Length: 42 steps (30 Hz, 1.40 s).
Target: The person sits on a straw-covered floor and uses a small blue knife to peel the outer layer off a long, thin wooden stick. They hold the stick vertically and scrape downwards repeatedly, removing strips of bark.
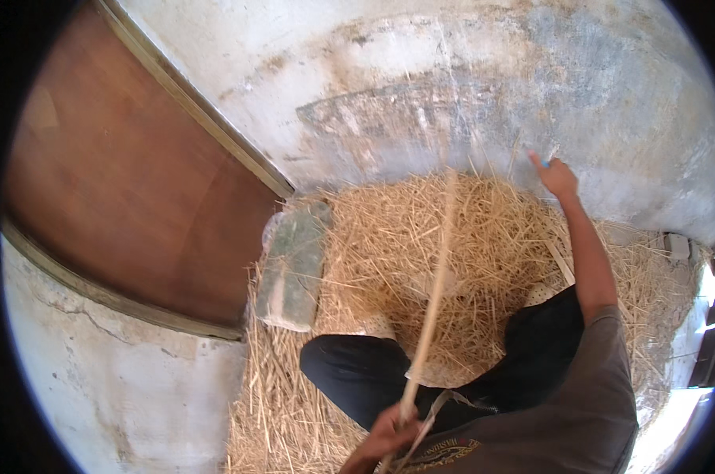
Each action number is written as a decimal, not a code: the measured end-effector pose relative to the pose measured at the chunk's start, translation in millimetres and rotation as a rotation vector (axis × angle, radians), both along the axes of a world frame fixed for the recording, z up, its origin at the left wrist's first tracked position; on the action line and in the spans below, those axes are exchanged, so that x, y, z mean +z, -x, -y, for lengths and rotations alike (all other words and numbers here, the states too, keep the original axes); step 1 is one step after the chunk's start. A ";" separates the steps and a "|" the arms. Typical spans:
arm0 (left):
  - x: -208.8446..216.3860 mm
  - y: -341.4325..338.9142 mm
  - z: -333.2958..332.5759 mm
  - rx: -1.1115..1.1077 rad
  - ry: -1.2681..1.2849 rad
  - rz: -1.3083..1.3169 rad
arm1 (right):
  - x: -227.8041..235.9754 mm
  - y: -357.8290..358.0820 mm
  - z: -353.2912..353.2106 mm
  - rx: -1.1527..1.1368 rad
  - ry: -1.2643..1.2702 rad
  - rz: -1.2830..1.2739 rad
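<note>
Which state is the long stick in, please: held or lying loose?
Held: the left hand wraps around the long stick, which extends over the straw.

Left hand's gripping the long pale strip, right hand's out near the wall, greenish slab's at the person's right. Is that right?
One slip: in the head view the greenish slab is at the person's left, not right. The left hand does grip the long pale strip, and the right hand is out near the wall.
</note>
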State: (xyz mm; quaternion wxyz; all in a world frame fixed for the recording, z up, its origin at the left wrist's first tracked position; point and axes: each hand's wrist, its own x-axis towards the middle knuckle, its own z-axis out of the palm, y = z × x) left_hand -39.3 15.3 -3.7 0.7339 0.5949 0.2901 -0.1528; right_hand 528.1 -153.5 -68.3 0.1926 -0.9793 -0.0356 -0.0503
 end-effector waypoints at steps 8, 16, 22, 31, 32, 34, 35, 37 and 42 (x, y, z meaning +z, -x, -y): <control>0.2 -67.9 -39.8 0.155 0.229 0.315 | 45.7 185.1 -102.1 0.934 -0.134 -0.061; 1.4 -28.3 -23.8 -0.040 0.101 0.319 | 38.3 118.9 -118.0 0.755 -0.246 0.208; 3.6 4.2 -13.9 -0.094 -0.032 0.164 | 69.4 43.1 -116.6 0.734 -0.066 0.393; -0.4 25.3 -12.2 -0.249 -0.190 0.359 | 34.9 -40.3 -76.6 0.083 -0.148 -0.091; 4.9 28.3 -18.7 -0.165 -0.179 0.311 | 34.3 -26.8 -86.5 0.123 -0.121 -0.105; -0.2 20.7 -12.9 0.012 -0.091 0.257 | 49.6 12.2 -79.9 0.195 0.004 -0.098; -5.2 15.1 -8.9 0.087 -0.033 0.225 | 43.6 25.4 -76.6 0.245 0.021 -0.132; -17.8 -2.4 -26.9 0.084 0.022 0.242 | -0.8 39.4 -65.4 0.301 -0.001 -0.084; -15.2 -29.1 -39.6 0.065 0.138 0.386 | 45.6 114.3 -89.2 0.729 0.009 -0.144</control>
